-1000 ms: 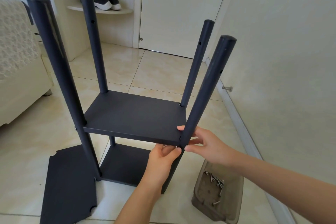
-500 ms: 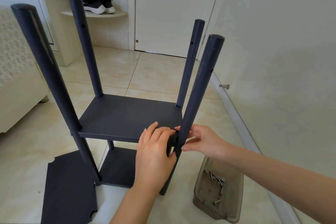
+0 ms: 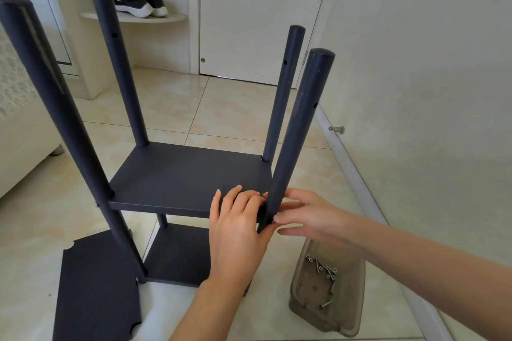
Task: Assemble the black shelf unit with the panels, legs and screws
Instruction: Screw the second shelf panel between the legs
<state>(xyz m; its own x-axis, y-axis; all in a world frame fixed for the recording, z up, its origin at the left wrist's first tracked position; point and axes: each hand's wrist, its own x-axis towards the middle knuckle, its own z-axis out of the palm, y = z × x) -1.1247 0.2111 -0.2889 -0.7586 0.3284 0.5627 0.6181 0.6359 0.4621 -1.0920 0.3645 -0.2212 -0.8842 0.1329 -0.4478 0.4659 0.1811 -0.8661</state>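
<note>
- Your L hand (image 3: 238,230) clamps the mid panel (image 3: 188,174) corner at its 5 o'clock, prob. to keep it lined up with the leg (image 3: 296,141).
- R hand (image 3: 307,216): fingertips on that leg (screw pinched? can't tell).
- Screws (image 3: 322,268) in tray (image 3: 356,299), 4 o'clock, within reach.

The left hand (image 3: 238,227) has come up from beneath the front corner of the middle panel (image 3: 188,174). It now lies over that corner from above, fingers curled on the top face and thumb below the edge, right against the near right leg (image 3: 299,133). The right hand (image 3: 307,216) has slipped a little lower on that leg, its fingers stretched straighter, fingertips meeting the leg just beside the left thumb.
</note>
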